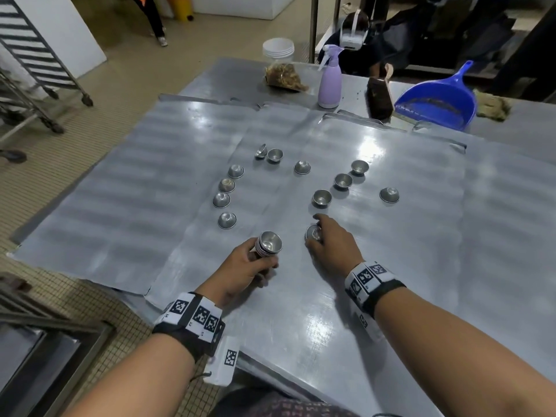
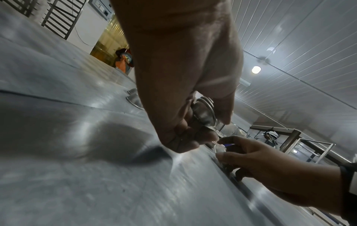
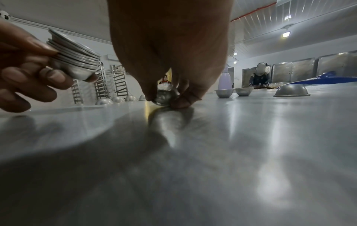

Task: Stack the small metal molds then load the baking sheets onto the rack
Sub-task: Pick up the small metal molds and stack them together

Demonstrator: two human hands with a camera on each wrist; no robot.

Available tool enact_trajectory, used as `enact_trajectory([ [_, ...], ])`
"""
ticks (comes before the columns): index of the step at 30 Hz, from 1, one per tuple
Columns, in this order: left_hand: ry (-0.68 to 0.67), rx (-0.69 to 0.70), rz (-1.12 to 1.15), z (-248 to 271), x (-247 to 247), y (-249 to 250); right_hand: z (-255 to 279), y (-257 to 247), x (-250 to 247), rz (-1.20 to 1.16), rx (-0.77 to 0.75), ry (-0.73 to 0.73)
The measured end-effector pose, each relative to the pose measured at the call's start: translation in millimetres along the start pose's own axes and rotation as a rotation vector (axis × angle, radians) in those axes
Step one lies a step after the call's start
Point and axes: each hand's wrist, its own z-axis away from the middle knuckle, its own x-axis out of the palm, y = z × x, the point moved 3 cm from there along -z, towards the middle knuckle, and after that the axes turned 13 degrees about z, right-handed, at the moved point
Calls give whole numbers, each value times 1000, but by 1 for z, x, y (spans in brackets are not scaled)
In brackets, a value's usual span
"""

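Note:
My left hand (image 1: 255,260) grips a tilted stack of small metal molds (image 1: 269,243), which shows again in the left wrist view (image 2: 204,113) and the right wrist view (image 3: 74,56). To its right my right hand (image 1: 319,236) pinches a single mold (image 1: 313,232) that rests on the baking sheet (image 1: 391,266); the right wrist view shows fingertips (image 3: 181,102) round that mold (image 3: 164,96). Several loose molds lie further out, some upright (image 1: 322,197), some upside down (image 1: 227,220). Overlapping baking sheets (image 1: 120,206) cover the table.
At the table's far edge stand a lilac spray bottle (image 1: 329,82), a brush (image 1: 379,96), a blue dustpan (image 1: 439,97), a bag of crumbs (image 1: 284,76) and stacked white bowls (image 1: 278,49). A wheeled tray rack (image 1: 36,61) stands on the floor to the left.

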Motion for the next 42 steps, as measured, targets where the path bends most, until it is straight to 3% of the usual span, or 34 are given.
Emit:
enact_trajectory([
  [14, -46, 4, -21, -1, 15, 2, 11, 10, -8, -6, -5, -9],
  [27, -52, -11, -70, 0, 12, 7, 13, 6, -6, 145, -3, -34],
  [33, -55, -19, -83, -1, 17, 5, 8, 7, -16, 17, -10, -42],
  [38, -49, -20, -105, -4, 23, 1, 19, -13, -33, -260, -93, 35],
  [42, -60, -26, -114, -6, 26, -3, 28, -23, -37, -301, -196, 4],
])
